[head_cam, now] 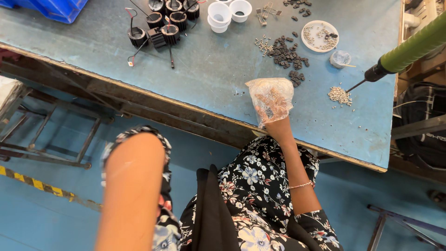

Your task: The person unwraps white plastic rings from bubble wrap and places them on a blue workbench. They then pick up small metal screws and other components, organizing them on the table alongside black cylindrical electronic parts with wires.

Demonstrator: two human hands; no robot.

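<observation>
My right hand (271, 103) rests on the blue table (209, 79) near its front edge. It is wrapped in a clear crumpled plastic bag (260, 90) with small metal pieces inside, and the fingers are hard to make out through the plastic. A thin bracelet (301, 185) circles that forearm. My left arm (132, 186) fills the lower left, bare below a floral sleeve; its hand is out of frame. A pile of small black parts (285, 53) lies just beyond the bag.
A green-handled power screwdriver (409, 51) hangs at the right above a heap of silver screws (340, 95). Farther back are a white dish of small parts (319, 36), two white cups (219, 14), black wired coils (162, 28) and a blue bin (51, 8). A metal frame (46, 135) stands at left.
</observation>
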